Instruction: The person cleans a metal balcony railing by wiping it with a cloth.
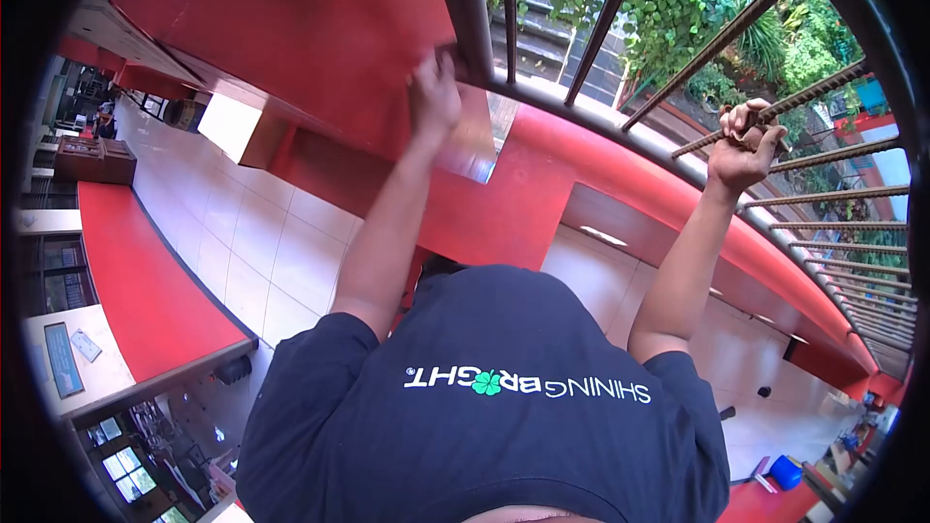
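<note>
Inside the frame (465,0), the right hand (744,150) is grasping a ribbed bar (823,87), which could be scraping it if that hold is slipping, while beside the frame the left hand (433,97) is showing too blurred to tell its grip.

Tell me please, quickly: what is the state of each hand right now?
Left hand: too blurred to tell whether open, closed or holding something.
Right hand: closed around a metal bar.
</note>
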`<state>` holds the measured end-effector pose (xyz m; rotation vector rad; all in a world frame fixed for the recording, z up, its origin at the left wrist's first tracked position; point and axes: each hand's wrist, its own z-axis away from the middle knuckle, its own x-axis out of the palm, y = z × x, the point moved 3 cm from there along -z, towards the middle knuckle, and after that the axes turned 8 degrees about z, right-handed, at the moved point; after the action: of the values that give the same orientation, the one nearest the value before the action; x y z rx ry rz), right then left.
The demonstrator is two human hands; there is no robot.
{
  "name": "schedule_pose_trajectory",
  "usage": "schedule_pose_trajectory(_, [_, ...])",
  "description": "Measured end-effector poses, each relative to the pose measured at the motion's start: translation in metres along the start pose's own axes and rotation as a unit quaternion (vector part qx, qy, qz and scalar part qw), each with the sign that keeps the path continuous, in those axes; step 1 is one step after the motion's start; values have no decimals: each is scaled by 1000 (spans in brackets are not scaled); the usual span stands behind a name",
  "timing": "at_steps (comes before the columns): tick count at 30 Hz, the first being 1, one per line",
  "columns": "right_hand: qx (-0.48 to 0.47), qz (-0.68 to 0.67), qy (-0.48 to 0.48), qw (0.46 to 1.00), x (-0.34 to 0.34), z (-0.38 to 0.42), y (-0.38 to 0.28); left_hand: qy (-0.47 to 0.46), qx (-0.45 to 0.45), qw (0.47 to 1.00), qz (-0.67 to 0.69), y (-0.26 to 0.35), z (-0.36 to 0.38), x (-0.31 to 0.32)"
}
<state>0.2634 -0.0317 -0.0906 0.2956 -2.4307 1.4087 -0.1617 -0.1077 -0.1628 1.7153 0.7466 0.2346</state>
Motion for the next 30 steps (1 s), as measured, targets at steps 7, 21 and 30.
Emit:
schedule_pose_trajectory(7, [-16, 26, 26, 999, 0, 5, 5, 9, -80, 997, 17, -9, 8, 12])
schedule_pose_trajectory(21, [-32, 62, 37, 997, 4, 5, 5, -55, -67, 991, 105, 47, -13, 0])
schedule_pose_trajectory(30, [-50, 48, 38, 997, 1, 5, 8, -4, -65, 988, 143, 34, 5, 8])
